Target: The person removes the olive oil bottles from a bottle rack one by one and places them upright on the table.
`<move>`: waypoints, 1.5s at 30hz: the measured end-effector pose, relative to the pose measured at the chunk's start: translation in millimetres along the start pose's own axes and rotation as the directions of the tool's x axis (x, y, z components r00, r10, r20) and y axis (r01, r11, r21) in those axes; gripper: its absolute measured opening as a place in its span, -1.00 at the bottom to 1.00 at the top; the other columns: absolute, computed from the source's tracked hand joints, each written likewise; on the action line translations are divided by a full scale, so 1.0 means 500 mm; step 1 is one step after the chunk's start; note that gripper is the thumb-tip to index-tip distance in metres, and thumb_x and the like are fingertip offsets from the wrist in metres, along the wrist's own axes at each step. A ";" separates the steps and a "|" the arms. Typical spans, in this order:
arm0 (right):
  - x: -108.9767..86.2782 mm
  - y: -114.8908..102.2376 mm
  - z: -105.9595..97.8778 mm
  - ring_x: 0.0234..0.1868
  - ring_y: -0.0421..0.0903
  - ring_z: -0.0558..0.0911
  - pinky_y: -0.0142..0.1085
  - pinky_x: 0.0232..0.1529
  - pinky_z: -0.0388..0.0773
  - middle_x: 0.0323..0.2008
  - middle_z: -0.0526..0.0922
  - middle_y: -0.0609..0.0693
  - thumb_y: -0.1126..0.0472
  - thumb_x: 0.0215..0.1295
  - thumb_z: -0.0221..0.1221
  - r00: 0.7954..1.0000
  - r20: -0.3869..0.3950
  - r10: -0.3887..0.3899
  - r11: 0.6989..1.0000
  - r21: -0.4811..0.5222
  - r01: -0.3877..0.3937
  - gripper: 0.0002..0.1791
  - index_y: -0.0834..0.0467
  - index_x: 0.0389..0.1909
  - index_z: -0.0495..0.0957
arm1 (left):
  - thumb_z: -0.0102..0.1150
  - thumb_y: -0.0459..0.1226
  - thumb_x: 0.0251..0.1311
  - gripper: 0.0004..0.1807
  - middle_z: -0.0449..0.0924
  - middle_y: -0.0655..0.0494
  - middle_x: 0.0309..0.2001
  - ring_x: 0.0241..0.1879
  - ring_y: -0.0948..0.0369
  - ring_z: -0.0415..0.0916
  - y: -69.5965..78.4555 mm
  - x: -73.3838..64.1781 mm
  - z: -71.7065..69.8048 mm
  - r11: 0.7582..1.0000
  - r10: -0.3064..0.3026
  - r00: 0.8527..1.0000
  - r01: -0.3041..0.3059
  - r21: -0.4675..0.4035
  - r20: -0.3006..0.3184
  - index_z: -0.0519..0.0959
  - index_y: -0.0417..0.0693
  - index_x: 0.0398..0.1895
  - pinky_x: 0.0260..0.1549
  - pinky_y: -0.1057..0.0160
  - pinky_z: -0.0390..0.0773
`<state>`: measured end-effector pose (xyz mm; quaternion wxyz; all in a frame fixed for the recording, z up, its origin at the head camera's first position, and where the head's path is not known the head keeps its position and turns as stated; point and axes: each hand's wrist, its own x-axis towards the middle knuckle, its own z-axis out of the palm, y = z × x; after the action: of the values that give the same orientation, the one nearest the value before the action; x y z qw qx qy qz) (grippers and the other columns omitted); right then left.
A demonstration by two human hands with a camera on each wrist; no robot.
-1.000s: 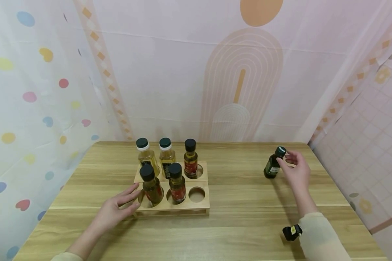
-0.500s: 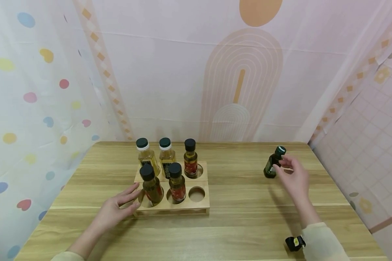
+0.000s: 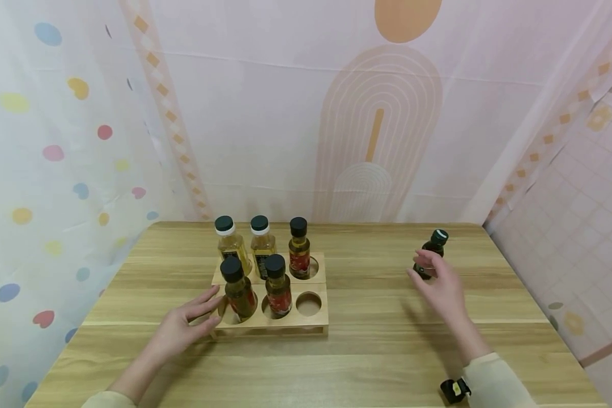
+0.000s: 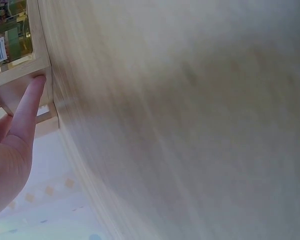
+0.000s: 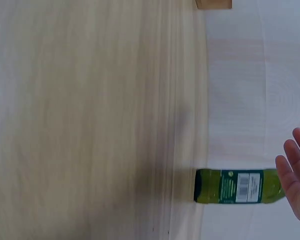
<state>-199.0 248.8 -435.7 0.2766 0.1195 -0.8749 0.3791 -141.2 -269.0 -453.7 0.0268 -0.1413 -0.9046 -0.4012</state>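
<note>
My left hand (image 3: pixel 181 328) rests against the left end of a two-tier wooden bottle rack (image 3: pixel 317 322), its fingers and thumb touching the side. In the left wrist view, the thumb of that hand (image 4: pixel 22 122) lies straight along the rack's end panel. A small dark green bottle (image 3: pixel 439 238) with a green cap stands upright on the table at the far right. In front of it my right hand (image 3: pixel 441 286) hangs in the air, fingers loosely bent and holding nothing; it partly covers the bottle in the head view. The right wrist view shows the bottle's green label (image 5: pixel 241 186).
On the rack's upper tier are two pale oil bottles (image 3: pixel 264 255) and a dark bottle with a red label (image 3: pixel 300 255). Two black-capped bottles (image 3: pixel 279 292) occupy the lower tier, beside a vacant round hole (image 3: pixel 308 304). A patterned curtain (image 3: pixel 265 141) hangs behind the wooden table (image 3: pixel 367 362).
My right hand has come away from the green bottle's neck and shifted left and slightly down. The bottle stays standing in place. My left hand keeps to the rack's end.
</note>
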 end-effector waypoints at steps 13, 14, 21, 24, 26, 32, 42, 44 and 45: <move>-0.008 -0.033 0.050 0.03 0.17 0.64 0.04 0.03 0.56 0.00 0.68 0.22 0.43 0.06 0.44 0.991 0.115 -0.062 0.995 0.083 0.052 -0.39 0.33 0.18 0.48 | 0.31 -0.17 0.29 -0.50 0.31 0.01 0.41 0.34 -0.14 0.26 0.001 0.002 0.004 1.000 -0.002 1.000 0.002 -0.010 0.000 0.55 -0.17 0.24 0.04 0.49 0.34; -0.008 -0.037 0.055 0.04 0.16 0.64 0.03 0.04 0.55 0.00 0.67 0.21 0.43 0.06 0.44 0.990 0.123 -0.065 0.994 0.094 0.054 -0.38 0.33 0.19 0.48 | 0.31 -0.17 0.29 -0.51 0.31 0.01 0.41 0.34 -0.14 0.26 0.001 0.002 0.004 1.000 -0.002 1.000 0.002 -0.009 0.000 0.55 -0.17 0.24 0.04 0.48 0.35; -0.009 -0.067 0.091 0.11 0.14 0.60 0.03 0.10 0.53 0.09 0.64 0.20 0.37 0.05 0.46 0.975 0.185 -0.122 0.984 0.151 0.095 -0.31 0.28 0.25 0.45 | 0.30 -0.18 0.30 -0.51 0.30 0.00 0.42 0.35 -0.15 0.25 0.002 0.002 0.005 1.000 -0.007 1.000 0.007 -0.022 0.005 0.54 -0.17 0.25 0.03 0.46 0.39; -0.008 -0.083 0.107 0.14 0.13 0.58 0.04 0.12 0.51 0.13 0.61 0.18 0.34 0.06 0.46 0.966 0.215 -0.142 0.979 0.177 0.105 -0.27 0.27 0.29 0.43 | 0.30 -0.17 0.30 -0.51 0.30 0.01 0.42 0.35 -0.14 0.25 0.002 0.001 0.005 1.000 -0.006 1.000 0.006 -0.017 0.003 0.55 -0.17 0.25 0.03 0.45 0.38; -0.007 -0.095 0.118 0.16 0.12 0.57 0.03 0.15 0.49 0.16 0.60 0.16 0.32 0.07 0.46 0.959 0.239 -0.150 0.975 0.195 0.104 -0.24 0.26 0.32 0.41 | 0.30 -0.17 0.30 -0.51 0.31 0.01 0.41 0.34 -0.14 0.26 0.002 0.001 0.005 1.000 -0.002 1.000 0.002 -0.011 0.000 0.55 -0.16 0.25 0.04 0.46 0.37; -0.005 -0.135 0.149 0.21 0.09 0.54 0.01 0.23 0.42 0.21 0.56 0.15 0.30 0.06 0.47 0.934 0.300 -0.192 0.953 0.284 0.105 -0.19 0.26 0.36 0.36 | 0.30 -0.17 0.30 -0.52 0.31 0.02 0.42 0.35 -0.14 0.26 0.003 0.001 0.005 1.000 -0.007 1.000 0.007 -0.014 0.000 0.56 -0.15 0.24 0.05 0.47 0.35; 0.000 -0.202 0.191 0.28 0.03 0.48 -0.04 0.27 0.39 0.27 0.51 0.13 0.28 0.09 0.46 0.897 0.382 -0.224 0.910 0.412 0.051 -0.16 0.23 0.41 0.33 | 0.30 -0.17 0.30 -0.50 0.29 0.01 0.42 0.35 -0.15 0.24 0.005 -0.002 0.000 1.000 -0.014 1.000 0.014 -0.018 0.004 0.54 -0.17 0.25 0.05 0.44 0.36; 0.002 -0.214 0.198 0.28 0.05 0.47 -0.04 0.27 0.39 0.27 0.51 0.13 0.28 0.12 0.45 0.890 0.392 -0.231 0.898 0.438 0.039 -0.18 0.25 0.40 0.33 | 0.30 -0.17 0.30 -0.50 0.30 0.02 0.42 0.35 -0.15 0.25 0.004 -0.002 -0.001 1.000 -0.012 1.000 0.012 -0.009 0.001 0.55 -0.16 0.25 0.06 0.45 0.35; 0.002 -0.220 0.200 0.28 0.05 0.47 -0.05 0.26 0.40 0.27 0.51 0.12 0.29 0.12 0.44 0.888 0.396 -0.234 0.892 0.450 0.034 -0.19 0.26 0.40 0.33 | 0.30 -0.17 0.29 -0.50 0.30 0.02 0.42 0.35 -0.15 0.25 0.004 -0.002 -0.001 1.000 -0.011 1.000 0.011 -0.009 0.000 0.55 -0.16 0.25 0.06 0.45 0.35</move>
<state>-193.5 100.5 -425.4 0.0645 0.3217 -0.7980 0.5055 -139.7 -268.5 -452.2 0.0241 -0.1366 -0.9036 -0.4052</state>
